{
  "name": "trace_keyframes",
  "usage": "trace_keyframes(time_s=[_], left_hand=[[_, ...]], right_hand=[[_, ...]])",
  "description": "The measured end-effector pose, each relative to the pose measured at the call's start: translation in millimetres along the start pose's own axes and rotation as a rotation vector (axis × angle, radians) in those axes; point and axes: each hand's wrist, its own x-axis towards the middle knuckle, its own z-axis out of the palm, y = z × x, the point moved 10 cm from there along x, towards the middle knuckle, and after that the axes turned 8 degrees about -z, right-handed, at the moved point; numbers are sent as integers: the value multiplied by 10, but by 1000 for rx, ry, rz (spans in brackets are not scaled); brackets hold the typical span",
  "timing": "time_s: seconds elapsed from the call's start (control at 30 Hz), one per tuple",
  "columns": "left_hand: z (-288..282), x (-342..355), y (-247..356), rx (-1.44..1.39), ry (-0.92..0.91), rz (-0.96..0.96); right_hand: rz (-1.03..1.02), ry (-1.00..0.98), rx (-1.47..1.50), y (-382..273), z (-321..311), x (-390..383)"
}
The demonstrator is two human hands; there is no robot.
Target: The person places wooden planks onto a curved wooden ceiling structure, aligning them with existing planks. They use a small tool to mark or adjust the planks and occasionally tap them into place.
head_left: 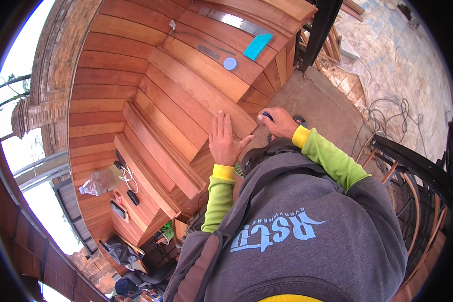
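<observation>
My left hand (225,141) lies flat, fingers apart, on a reddish wooden plank (201,88) near its lower end. My right hand (278,122) is closed around a small dark tool with a blue tip (268,117), held at the plank's end edge. Both arms wear green sleeves with yellow cuffs. The plank rests on top of a stack of similar planks (156,146).
A turquoise block (257,46), a round blue lid (230,63) and a metal ruler (234,21) lie on the far planks. A clear plastic bottle (99,182), white cable and dark devices sit at the left. Tangled cords (387,118) lie on the ground; black metal frames (412,161) stand right.
</observation>
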Motion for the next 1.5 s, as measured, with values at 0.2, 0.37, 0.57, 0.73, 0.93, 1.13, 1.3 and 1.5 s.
trace_keyframes(time_s=[0.2, 0.37, 0.57, 0.73, 0.93, 1.13, 1.3, 1.5], left_hand=[[-16, 13, -3, -26, -10, -13], [-9, 11, -21, -33, -8, -20], [-20, 22, 0, -53, 14, -14], [-42, 65, -3, -95, -28, -18], [115, 451, -528, -188, -39, -105], [442, 1433, -1216, -210, 150, -269], [574, 1965, -1773, -185, 294, -509], [577, 2309, -2241, -273, 207, -712]], right_hand=[[-80, -56, -31, -214, 116, 18], [-115, -52, -64, -301, 126, 42], [-55, -119, -85, -260, 196, 71], [-4, -144, -112, -205, 213, 113], [91, -193, -82, -201, 274, 122], [53, -149, -53, -70, 299, 136], [67, -190, -51, -154, 266, 155], [93, -207, -50, -115, 289, 126]])
